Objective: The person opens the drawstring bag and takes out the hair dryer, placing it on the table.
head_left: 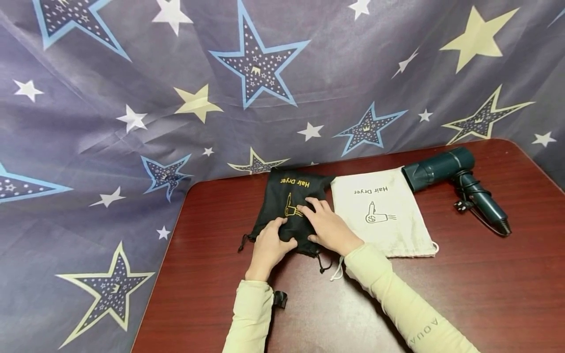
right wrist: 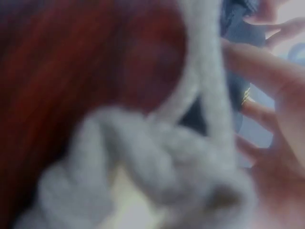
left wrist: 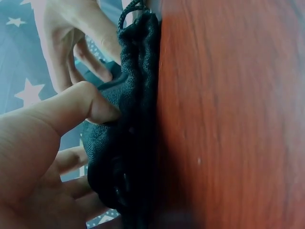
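Observation:
A black drawstring bag [head_left: 282, 196] printed "Hair Dryer" with a gold dryer picture lies flat on the table. My left hand [head_left: 269, 247] rests on its near left part, thumb and fingers spread apart. In the left wrist view the left thumb [left wrist: 81, 107] touches the gathered mouth of the bag [left wrist: 136, 81]. Over the bag's right side lies my right hand [head_left: 328, 225], fingers loosely spread across the print. Close beside it is a white drawstring bag [head_left: 375, 211] with the same print in black. Its white cord [right wrist: 209, 81] looms blurred in the right wrist view.
A dark green hair dryer [head_left: 441, 169] with its cord wound round the handle lies at the right, its nozzle against the white bag. Behind the reddish-brown table [head_left: 212, 215] hangs a star-patterned cloth [head_left: 167, 127].

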`<state>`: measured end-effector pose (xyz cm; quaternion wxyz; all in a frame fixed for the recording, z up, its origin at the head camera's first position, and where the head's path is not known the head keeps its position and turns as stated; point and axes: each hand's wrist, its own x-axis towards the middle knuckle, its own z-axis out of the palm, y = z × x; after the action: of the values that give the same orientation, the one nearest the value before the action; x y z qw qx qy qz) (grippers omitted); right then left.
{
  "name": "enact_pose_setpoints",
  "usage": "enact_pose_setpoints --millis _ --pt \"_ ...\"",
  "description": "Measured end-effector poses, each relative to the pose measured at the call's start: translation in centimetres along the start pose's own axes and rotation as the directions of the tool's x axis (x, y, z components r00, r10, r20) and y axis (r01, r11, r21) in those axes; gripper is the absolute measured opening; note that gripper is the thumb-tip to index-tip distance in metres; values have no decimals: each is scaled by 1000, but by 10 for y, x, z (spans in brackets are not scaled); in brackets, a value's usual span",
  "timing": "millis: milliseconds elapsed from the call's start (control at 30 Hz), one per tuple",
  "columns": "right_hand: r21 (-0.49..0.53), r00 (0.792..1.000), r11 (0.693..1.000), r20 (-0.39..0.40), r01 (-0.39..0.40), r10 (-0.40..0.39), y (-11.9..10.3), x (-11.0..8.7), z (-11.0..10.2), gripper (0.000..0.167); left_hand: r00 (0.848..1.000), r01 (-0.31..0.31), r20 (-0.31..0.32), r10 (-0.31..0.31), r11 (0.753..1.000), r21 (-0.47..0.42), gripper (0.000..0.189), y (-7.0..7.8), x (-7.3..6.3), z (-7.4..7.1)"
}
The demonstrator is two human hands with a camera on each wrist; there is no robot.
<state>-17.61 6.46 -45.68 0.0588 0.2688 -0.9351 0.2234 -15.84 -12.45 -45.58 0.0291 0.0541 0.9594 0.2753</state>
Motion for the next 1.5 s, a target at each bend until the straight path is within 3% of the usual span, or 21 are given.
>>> enact_pose_setpoints --millis 500,767,1033,1200,1500 --pt "15 1000 1000 3 -27 27 -8 -3 0 78 999 -40 36 40 999 -15 55 -10 3 -6" --pt "-49 997 996 -10 81 -82 -4 3 -9 73 999 2 54 -2 1000 -7 58 -16 0 -12" --pt "-121 986 982 -65 148 -156 2 13 -14 64 998 -7 54 8 1000 -8 59 -18 -1 -17" --pt "-142 987 982 -82 124 -136 4 16 -14 57 998 -4 58 4 1000 -3 58 -19 -1 -18" --pt "-166 993 986 -111 9 -28 8 17 -12 54 999 -2 49 2 1000 -4 58 -22 0 -16"
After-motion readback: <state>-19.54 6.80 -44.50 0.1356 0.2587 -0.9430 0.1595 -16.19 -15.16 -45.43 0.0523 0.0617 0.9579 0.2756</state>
